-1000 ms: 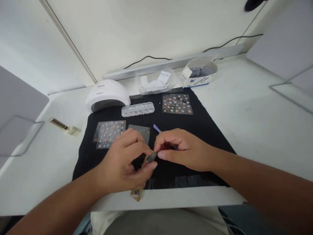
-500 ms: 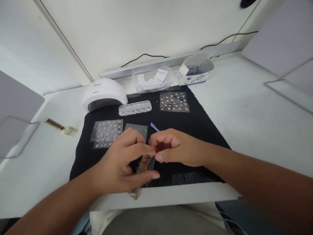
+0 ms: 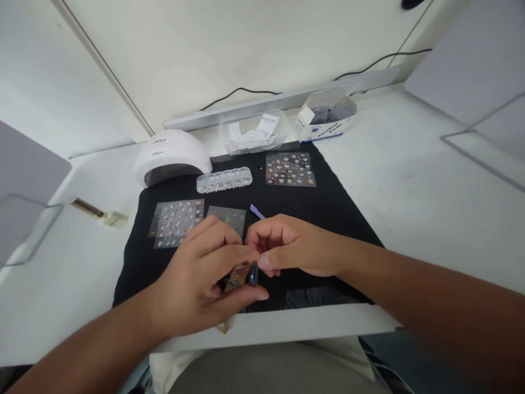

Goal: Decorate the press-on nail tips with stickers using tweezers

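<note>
My left hand (image 3: 200, 279) is curled around a small dark, glossy nail-shaped piece (image 3: 253, 274), which shows between its thumb and fingers. Behind that piece, partly hidden by the fingers, is a brown strip (image 3: 237, 280) whose lower end reaches the table's front edge. My right hand (image 3: 283, 249) is closed in a pinch, thumb against forefinger, right at the left fingertips and just above the dark piece. Anything between the right fingertips is too small to make out. A purple stick (image 3: 257, 212) lies just beyond the right hand.
Sticker sheets (image 3: 176, 219), another sheet (image 3: 291, 169) and a clear compartment case (image 3: 224, 180) lie on the black cloth (image 3: 336, 219). Behind are a white lamp (image 3: 174, 153), a clear tray (image 3: 229, 143) and an alcohol pad box (image 3: 328, 131). A bottle (image 3: 112, 219) lies left.
The dark piece has turned and shows more clearly between the left thumb and fingers. Both hands stay close together in nearly the same place. The view has shifted slightly.
</note>
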`<state>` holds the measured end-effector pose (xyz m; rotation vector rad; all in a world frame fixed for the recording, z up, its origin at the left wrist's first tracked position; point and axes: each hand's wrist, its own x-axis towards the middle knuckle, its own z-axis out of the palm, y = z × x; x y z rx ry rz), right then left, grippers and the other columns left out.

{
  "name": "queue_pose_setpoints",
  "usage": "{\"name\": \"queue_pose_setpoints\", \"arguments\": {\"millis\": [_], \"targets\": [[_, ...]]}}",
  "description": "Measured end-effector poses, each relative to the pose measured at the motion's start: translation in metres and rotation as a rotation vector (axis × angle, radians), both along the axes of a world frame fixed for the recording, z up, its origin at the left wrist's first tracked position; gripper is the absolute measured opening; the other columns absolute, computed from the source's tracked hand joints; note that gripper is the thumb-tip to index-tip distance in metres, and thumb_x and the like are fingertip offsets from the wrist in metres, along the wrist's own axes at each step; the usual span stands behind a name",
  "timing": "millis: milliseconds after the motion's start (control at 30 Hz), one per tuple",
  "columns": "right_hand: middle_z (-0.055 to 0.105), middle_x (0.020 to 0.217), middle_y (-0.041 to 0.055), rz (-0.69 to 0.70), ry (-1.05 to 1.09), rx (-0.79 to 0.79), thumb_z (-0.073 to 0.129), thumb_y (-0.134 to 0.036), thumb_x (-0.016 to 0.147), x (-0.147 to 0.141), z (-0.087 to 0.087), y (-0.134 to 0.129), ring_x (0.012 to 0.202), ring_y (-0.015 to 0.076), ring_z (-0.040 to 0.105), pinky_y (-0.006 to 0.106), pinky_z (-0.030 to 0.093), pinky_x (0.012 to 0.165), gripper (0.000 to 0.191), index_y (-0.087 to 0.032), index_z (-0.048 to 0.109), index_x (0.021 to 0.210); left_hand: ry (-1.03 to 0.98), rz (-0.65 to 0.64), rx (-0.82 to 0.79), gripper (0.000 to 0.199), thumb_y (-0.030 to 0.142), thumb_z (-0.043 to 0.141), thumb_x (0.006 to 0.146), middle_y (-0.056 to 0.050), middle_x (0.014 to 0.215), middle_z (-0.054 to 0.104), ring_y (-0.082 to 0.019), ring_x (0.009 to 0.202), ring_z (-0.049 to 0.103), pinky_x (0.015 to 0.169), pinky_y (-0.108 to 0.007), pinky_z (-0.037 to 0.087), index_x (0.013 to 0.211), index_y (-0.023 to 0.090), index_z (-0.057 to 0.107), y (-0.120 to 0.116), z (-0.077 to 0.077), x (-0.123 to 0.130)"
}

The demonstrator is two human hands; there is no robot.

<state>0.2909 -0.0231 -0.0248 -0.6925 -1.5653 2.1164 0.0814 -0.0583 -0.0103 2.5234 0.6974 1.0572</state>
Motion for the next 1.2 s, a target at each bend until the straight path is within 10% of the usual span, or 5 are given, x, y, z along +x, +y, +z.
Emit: {"name": "queue_pose_setpoints", "arguments": {"millis": [367,800,1200], "targets": [[0.051,0.063,-0.0054,0.034,-0.091,0.204,0.056,-0.038,0.075,-0.003,0.005,0.0,0.052,0.0093,0.046,0.024,0.041,0.049,0.018,-0.021,0.05,0.079,0.038,0.021,-0.058,0.027,0.031,0.081,0.087,-0.003,0.087,0.06,-0.016,0.079,0.054,0.075,-0.033,0.043,0.1,0.015,0.063,-0.002,0.005,0.001],[0.066,0.093,0.0131,0.017,-0.649,1.15,0.076,-0.027,0.078,0.008,0.001,0.004,0.094,0.03,0.048,0.047,0.035,0.087,0.021,-0.012,0.073,0.092,0.285,0.477,-0.409,0.024,0.017,0.082,0.071,0.0,0.081,0.064,-0.022,0.08,0.061,0.071,-0.036,0.046,0.082,0.021,0.061,-0.014,0.005,0.01],[0.068,0.102,0.0124,0.089,-0.709,1.299,0.073,-0.034,0.086,0.001,-0.007,0.003,0.098,0.0292,0.047,0.041,0.031,0.08,0.028,-0.015,0.074,0.106,0.476,0.672,-0.393,0.02,0.022,0.081,0.072,-0.002,0.081,0.068,-0.026,0.083,0.063,0.074,-0.041,0.048,0.08,0.022,0.063,-0.013,0.001,0.03]]}}
